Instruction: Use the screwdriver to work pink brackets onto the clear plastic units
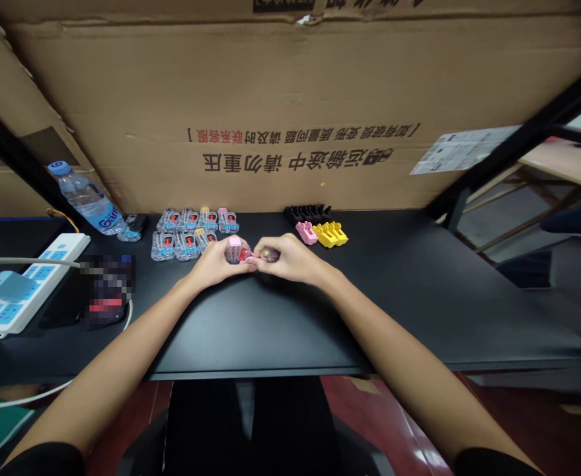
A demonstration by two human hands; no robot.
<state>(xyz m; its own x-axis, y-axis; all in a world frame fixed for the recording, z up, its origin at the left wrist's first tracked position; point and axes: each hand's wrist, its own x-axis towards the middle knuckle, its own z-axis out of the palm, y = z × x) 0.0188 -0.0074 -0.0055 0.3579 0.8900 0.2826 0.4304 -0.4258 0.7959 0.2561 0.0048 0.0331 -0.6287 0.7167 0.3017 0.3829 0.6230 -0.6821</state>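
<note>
My left hand [215,263] is closed around a small clear plastic case with a pink and red part inside [234,250]. My right hand [290,258] is closed in a pinch against that case, gripping a small pink piece [262,254] where the two hands meet. Both hands rest on the black table [280,317], near its middle. Behind my left hand lie several similar clear cases [188,231] in two rows. Behind my right hand sit a pink clip [307,232], a yellow clip [330,234] and a black clip [307,213].
A large cardboard box [290,99] stands along the back of the table. A water bottle [88,199] lies at the left, beside a white power strip [27,284] with a cable. A black frame bar [513,145] slants at the right.
</note>
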